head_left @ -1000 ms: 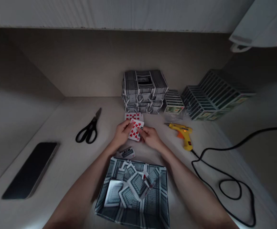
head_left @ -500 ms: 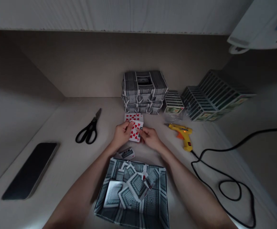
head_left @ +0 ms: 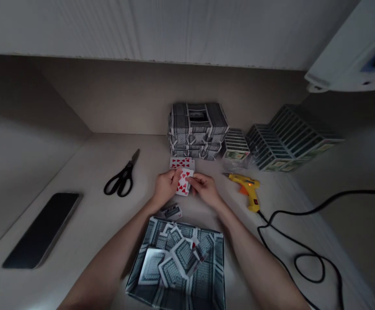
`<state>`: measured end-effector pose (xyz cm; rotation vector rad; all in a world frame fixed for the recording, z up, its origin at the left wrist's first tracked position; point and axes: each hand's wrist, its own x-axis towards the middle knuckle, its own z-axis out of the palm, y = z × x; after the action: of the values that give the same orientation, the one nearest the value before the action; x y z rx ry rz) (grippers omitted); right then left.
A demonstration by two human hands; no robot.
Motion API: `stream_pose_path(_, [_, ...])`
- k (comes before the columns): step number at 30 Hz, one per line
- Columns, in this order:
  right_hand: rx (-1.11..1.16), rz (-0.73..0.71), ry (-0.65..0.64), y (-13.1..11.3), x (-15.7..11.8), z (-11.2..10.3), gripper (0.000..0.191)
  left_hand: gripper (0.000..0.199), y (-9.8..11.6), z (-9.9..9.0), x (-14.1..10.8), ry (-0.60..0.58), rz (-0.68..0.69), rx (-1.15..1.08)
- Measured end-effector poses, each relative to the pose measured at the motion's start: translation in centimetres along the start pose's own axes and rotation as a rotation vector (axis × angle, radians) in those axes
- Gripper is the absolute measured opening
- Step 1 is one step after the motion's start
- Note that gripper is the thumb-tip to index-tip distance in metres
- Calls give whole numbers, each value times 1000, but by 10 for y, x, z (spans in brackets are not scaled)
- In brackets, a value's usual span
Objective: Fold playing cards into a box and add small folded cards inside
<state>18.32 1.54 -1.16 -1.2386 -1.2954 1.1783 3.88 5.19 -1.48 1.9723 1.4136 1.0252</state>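
Between my two hands is a playing card [head_left: 183, 184] with red hearts, its face up. My left hand [head_left: 166, 187] pinches its left edge, thumb on top. At its right edge are the closed fingers of my right hand [head_left: 204, 186]. Just beyond lies another red-hearts card [head_left: 181, 162], partly covered. A small folded card piece [head_left: 173, 211] rests below my left hand. Nearest to me, an open box [head_left: 220, 267] made of patterned card backs holds loose cards and folded pieces.
Black scissors [head_left: 121, 180] and a dark phone [head_left: 42, 230] lie at the left. A patterned card box [head_left: 198, 129] stands at the back, with stacked card packs [head_left: 294, 137] to its right. A yellow glue gun [head_left: 248, 188] trails a black cable [head_left: 299, 243].
The camera view has tilted slightly, so the back objects appear lower. Both hands still hold the hearts card in nearly the same place.
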Motion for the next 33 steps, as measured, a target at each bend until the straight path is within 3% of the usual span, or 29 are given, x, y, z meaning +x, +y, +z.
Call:
stream_pose_path(6, [22, 12, 126, 0, 3, -5, 31, 40, -2, -1, 1, -118, 9, -238])
stream_pose_path(10, [53, 19, 147, 1, 4, -7, 31, 32, -1, 0, 2, -216, 63, -212])
stream_pose_path(15, [62, 4, 129, 7, 4, -5, 33, 38, -1, 2, 0, -263, -4, -199])
stream_pose_path(25, [59, -37, 174, 5, 2, -5, 33, 43, -5, 3, 4, -249, -26, -280])
stream_pose_path(29, [81, -33, 178, 5, 2, -4, 31, 25, -8, 5, 8, -188, -31, -479])
stream_pose_path(33, [103, -12, 180, 5, 1, -3, 28, 25, -10, 2, 11, -201, -108, -651])
